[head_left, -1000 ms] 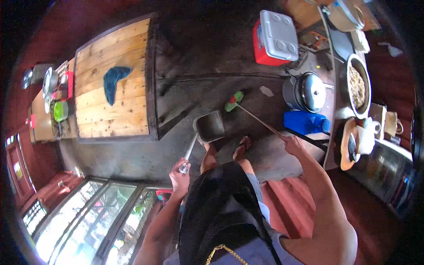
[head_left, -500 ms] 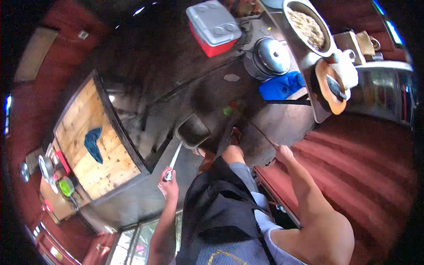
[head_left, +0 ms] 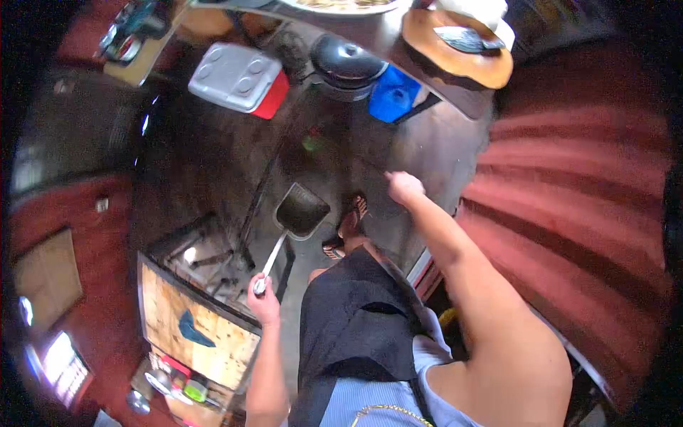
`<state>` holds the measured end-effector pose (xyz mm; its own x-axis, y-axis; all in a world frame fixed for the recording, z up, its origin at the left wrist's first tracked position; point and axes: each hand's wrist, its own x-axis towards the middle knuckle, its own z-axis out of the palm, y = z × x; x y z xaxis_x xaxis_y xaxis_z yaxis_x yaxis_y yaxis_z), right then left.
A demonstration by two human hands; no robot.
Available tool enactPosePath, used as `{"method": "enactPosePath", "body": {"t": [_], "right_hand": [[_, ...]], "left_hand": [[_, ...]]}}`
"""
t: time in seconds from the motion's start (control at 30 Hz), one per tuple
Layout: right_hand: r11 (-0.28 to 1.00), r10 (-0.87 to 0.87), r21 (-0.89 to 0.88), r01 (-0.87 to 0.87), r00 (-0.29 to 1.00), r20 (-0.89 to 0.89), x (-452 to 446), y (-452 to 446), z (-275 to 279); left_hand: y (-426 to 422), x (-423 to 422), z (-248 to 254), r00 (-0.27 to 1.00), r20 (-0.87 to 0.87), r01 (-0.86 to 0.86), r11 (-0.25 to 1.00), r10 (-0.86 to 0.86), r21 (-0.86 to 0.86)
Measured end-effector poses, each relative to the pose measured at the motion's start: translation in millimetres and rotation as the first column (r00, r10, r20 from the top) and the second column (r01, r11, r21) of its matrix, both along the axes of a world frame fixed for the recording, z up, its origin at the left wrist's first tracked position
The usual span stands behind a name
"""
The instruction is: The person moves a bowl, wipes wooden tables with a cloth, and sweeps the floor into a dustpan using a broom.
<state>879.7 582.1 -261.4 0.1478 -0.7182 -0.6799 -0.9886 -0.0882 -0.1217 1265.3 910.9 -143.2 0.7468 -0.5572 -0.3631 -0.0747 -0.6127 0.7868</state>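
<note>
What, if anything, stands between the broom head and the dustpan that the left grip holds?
Nothing visible: only dark floor shows between the broom head and the dustpan. The feet are to the right of the dustpan, off this path. The head is blurred and the floor dim, so small things could be missed.

There is one dustpan (head_left: 302, 212). Near it are two sandals (head_left: 361, 206) (head_left: 332, 249); beyond it, one broom (head_left: 311, 142) and one cooler (head_left: 238, 82).

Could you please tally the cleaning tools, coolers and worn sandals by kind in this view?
Dustpan: 1
Broom (blurred): 1
Cooler: 1
Sandals: 2
Total: 5
</note>
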Motion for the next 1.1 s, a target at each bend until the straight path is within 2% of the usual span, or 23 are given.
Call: {"method": "enactPosePath", "body": {"t": [0.03,0.07,0.1,0.17,0.23,0.3,0.37,0.4,0.43,0.5,0.57,0.6,0.63,0.7,0.73,0.77,0.83,0.87,0.9,0.97,1.0,1.07,1.1], "right_hand": [[0.998,0.051,0.027,-0.051,0.999,0.017,-53,22,10],[0.994,0.042,0.105,-0.034,0.996,-0.077,-93,42,42],[0.99,-0.047,0.13,0.057,0.996,-0.082,-140,66,49],[0.931,-0.216,0.218,0.292,0.924,-0.316,-203,113,67],[0.902,-0.316,0.196,0.385,0.897,-0.31,-244,153,76],[0.836,-0.505,0.132,0.533,0.841,-0.195,-254,166,99],[0.786,-0.616,0.012,0.618,0.785,-0.065,-259,165,112],[0.783,-0.607,-0.107,0.613,0.79,0.089,-279,174,76],[0.707,-0.707,0.006,0.708,0.705,0.059,-272,151,90],[0.646,-0.741,-0.096,0.757,0.653,0.158,-275,105,48],[0.73,-0.664,-0.107,0.675,0.737,0.123,-284,55,-8],[0.759,-0.635,-0.123,0.639,0.769,0.072,-293,36,-73],[0.788,-0.604,-0.135,0.601,0.797,0.02,-294,27,-126],[0.387,-0.921,0.003,0.922,0.386,0.043,-227,7,-23],[0.391,-0.92,0.075,0.917,0.392,0.001,-209,24,-27],[0.481,-0.862,-0.07,0.874,0.486,0.141,-186,69,-39],[0.487,-0.862,-0.052,0.872,0.489,0.136,-124,146,-4],[0.49,-0.869,0.024,0.872,0.485,0.1,-97,174,26],[0.47,-0.882,0.051,0.881,0.471,0.0,-75,207,32],[0.398,-0.91,0.099,0.912,0.406,-0.08,-40,261,29],[0.388,-0.915,0.097,0.916,0.396,-0.081,-34,251,44],[0.288,-0.957,0.101,0.952,0.288,0.021,-33,228,65],[0.331,-0.938,-0.025,0.943,0.332,0.102,-39,216,47]], "left_hand": [[-18,-1,6,0.993,0.076,0.094,0.995,-0.095,0.025],[-33,-2,10,0.97,0.147,0.187,0.981,-0.193,0.051],[-49,-3,8,0.963,0.139,0.227,0.973,-0.231,0.043],[-74,-1,1,0.917,0.195,0.354,0.935,-0.347,0.001],[-105,-5,-2,0.88,0.21,0.439,0.898,-0.425,-0.022],[-140,-12,-1,0.842,0.218,0.506,0.862,-0.494,-0.002],[-173,-20,4,0.813,0.181,0.558,0.829,-0.553,0.028],[-186,-22,1,0.806,0.171,0.571,0.82,-0.566,0.023],[-194,-24,-2,0.788,0.177,0.599,0.801,-0.59,0.004],[-226,-32,2,0.723,0.207,0.663,0.746,-0.659,0.061],[-250,-40,1,0.667,0.212,0.719,0.692,-0.714,0.065],[-264,-46,-2,0.632,0.215,0.752,0.656,-0.744,0.062],[-278,-50,-8,0.616,0.217,0.765,0.64,-0.757,0.064],[-297,-54,-11,0.573,0.177,0.806,0.589,-0.8,0.05],[-310,-54,-14,0.549,0.169,0.827,0.561,-0.819,0.031],[-320,-56,-14,0.527,0.159,0.842,0.538,-0.835,0.034],[-347,-57,-14,0.503,0.154,0.859,0.511,-0.851,0.019],[-358,-48,-29,0.466,0.15,0.88,0.474,-0.872,0.019],[-370,-50,-31,0.455,0.134,0.889,0.459,-0.88,-0.002],[-396,-47,-27,0.346,0.148,0.934,0.356,-0.926,0.042],[-405,-44,-31,0.325,0.141,0.943,0.332,-0.935,0.028],[-430,-42,-28,0.256,0.162,0.965,0.262,-0.953,0.02],[-439,-39,-36,0.234,0.168,0.971,0.24,-0.958,0.013]]}}
